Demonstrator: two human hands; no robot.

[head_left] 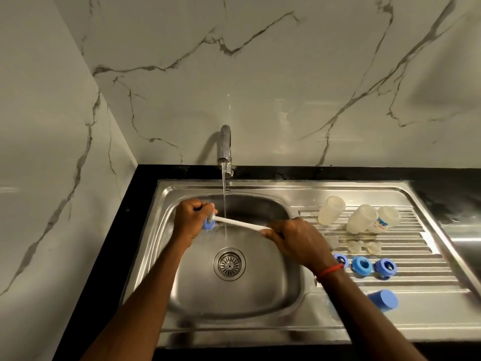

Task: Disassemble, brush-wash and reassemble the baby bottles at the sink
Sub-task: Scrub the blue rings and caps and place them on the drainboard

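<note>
Over the far left of the sink basin (197, 295), just left of the falling water stream (224, 204), the left hand (191, 217) is gripping a small blue bottle part (209, 224). Its fingers are curling tightly round the part, so only the lower edge is showing; whether it is a ring or a cap cannot be told. The bristled head of the bottle brush (239, 223) is pushing into this part. The brush's white handle is running rightward and slightly nearer, crossing the stream, into the right hand (296, 239). That hand is clenching the end of the handle, fingers wrapped round it. A red thread (330, 270) is circling the right wrist.

The tap (225, 147) at the far rim is pouring a thin stream into the basin, beyond the drain (229, 263).

On the ribbed drainboard (416, 280) to the right, three clear bottles (361, 219) are standing in a row at the far side, the rightmost showing a blue-and-white label. Nearer, three clear teats (355, 246) are lying in a row. Nearer again, three blue rings (361, 265) are sitting side by side, the leftmost partly hidden by the right wrist. A blue cap (384, 300) is lying nearest, on the flat strip. A black countertop (109, 256) is framing the sink, below a veined marble wall (286, 74).
</note>
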